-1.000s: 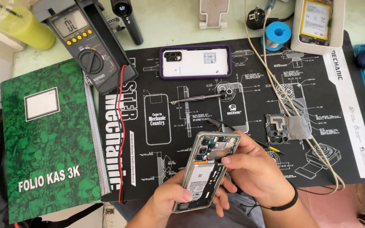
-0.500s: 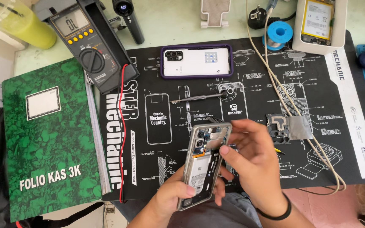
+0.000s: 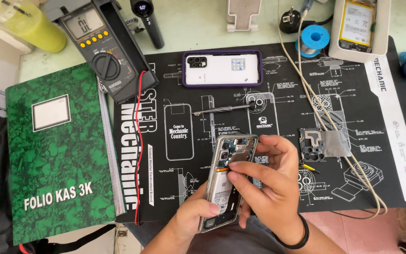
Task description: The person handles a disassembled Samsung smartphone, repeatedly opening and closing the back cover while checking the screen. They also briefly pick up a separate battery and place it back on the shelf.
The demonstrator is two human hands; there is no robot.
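Here left hand (image 3: 198,214) grips the opened smartphone (image 3: 229,181) by its near end over the black repair mat (image 3: 278,122), right hand (image 3: 269,181) fingertips pinching an internal part, screwdriver (image 3: 224,109) lying farther off.

Green marbled ledger (image 3: 59,150) — black white-printed mat (image 3: 278,122) — purple-cased phone (image 3: 222,69).

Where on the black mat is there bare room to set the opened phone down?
Bare mat lies between the red lead and the screwdriver, left of the opened phone. Another patch lies right of the metal shield part, past the white cable. It is crowded near the cased phone and around both hands.
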